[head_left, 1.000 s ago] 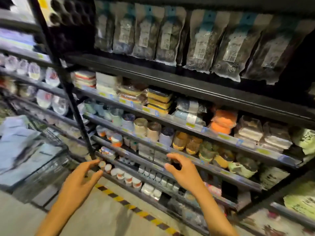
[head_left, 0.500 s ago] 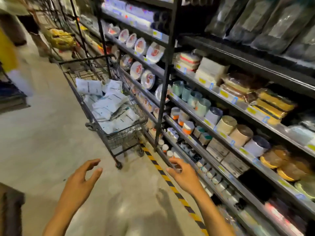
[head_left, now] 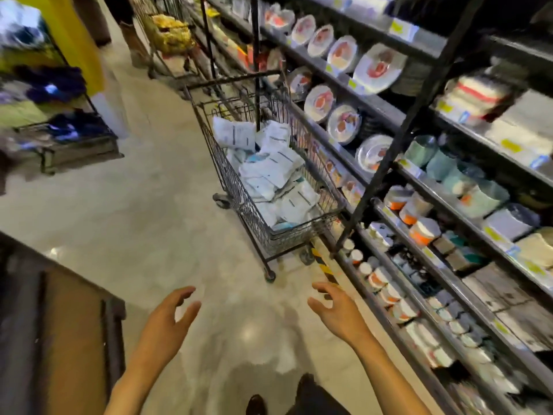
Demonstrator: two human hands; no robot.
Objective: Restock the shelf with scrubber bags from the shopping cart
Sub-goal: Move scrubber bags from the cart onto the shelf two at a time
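Note:
A black wire shopping cart stands in the aisle ahead of me, close against the shelving. Several white scrubber bags with printed labels lie heaped inside it. My left hand is held out low over the floor, fingers loosely spread, holding nothing. My right hand is also out in front, fingers relaxed and empty, just short of the cart's near end. The shelf runs along my right, stocked with plates, cups and small containers.
A yellow-and-black floor stripe runs along the shelf base. A dark display stand is at my near left, and a low rack with blue and green goods stands further left. A person's legs appear far up the aisle.
My view has swung left from the shelf to the cart and aisle. Both hands stay empty and have come away from the shelf, now over the floor toward the cart.

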